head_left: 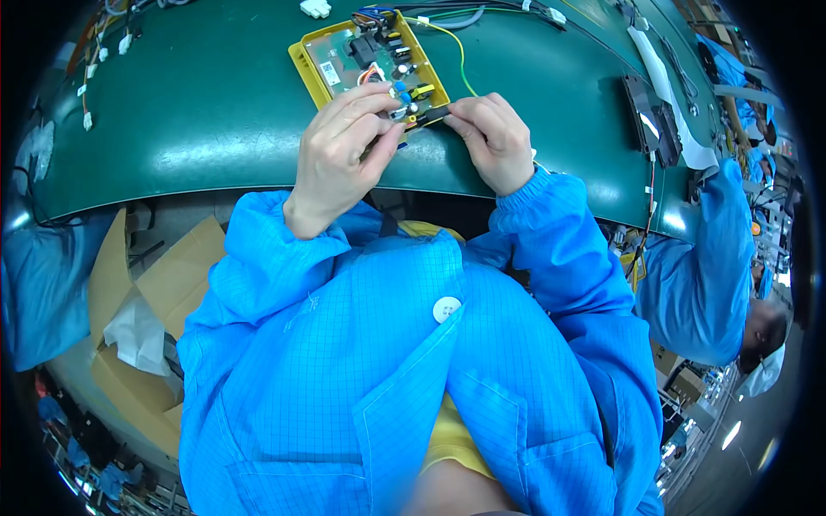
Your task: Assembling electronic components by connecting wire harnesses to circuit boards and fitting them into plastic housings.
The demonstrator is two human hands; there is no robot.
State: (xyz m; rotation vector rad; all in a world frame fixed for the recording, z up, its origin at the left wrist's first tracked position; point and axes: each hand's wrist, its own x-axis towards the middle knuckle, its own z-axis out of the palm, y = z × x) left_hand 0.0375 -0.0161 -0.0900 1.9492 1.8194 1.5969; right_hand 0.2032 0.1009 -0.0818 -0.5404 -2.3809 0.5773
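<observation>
In the head view, the right hand (495, 133) is pinched, thumb and forefinger gripping the end of one short black piece (436, 113) at the near right corner of a circuit board (348, 76). The left hand (344, 142) is half curled over the board's near edge, thumb and forefinger tips close together beside small parts; whether they grasp anything I cannot tell. The single board lies in one shallow yellow tray (427, 62), set slightly askew on the green desk (198, 95) in front of the person. It is crowded: a black block (363, 52), one white label (329, 73), two blue round parts (403, 92) near the left fingertips, and a bundle of coloured wires at the far end. One yellow-green wire (463, 64) curves from the tray's far side toward the right hand. One loose white connector (315, 9) lies beyond the tray; to the right a co-worker's blue sleeve (723, 232) reaches the desk.
</observation>
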